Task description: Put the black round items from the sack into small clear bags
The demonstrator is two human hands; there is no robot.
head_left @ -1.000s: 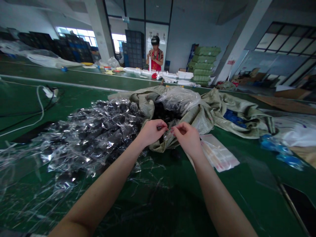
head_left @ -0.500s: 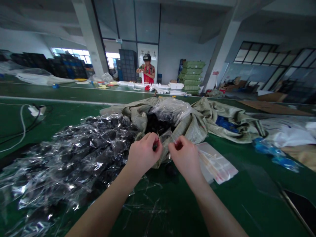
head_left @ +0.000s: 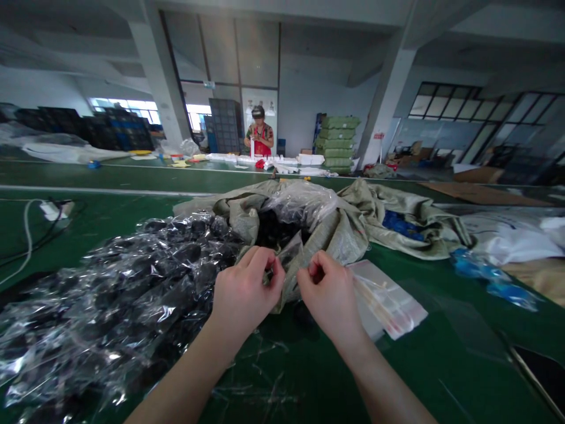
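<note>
My left hand (head_left: 247, 291) is closed in a pinch in front of the woven sack, and a small clear plastic bag (head_left: 292, 248) stands up from behind its fingertips. My right hand (head_left: 330, 294) is also pinched, a short gap to the right; whatever sits in its fingertips is too small to make out. Beyond both hands lies the open woven sack (head_left: 348, 235), with dark items (head_left: 276, 228) inside it. A dark round item (head_left: 303, 313) rests on the green table below my hands, partly hidden by the right one. To the right lies a stack of flat clear bags (head_left: 392, 303).
Many bagged black items (head_left: 150, 282) are heaped on the left. A second sack (head_left: 412, 200) with blue contents (head_left: 401, 225) lies right of centre. A phone-like dark slab (head_left: 541, 371) is at the right edge, cables (head_left: 29, 235) at the left. Across the table stands a co-worker (head_left: 259, 132).
My hands have drawn slightly further apart, the left one moving left. More of the clear bag shows above the left fingertips. The view has shifted a little.
</note>
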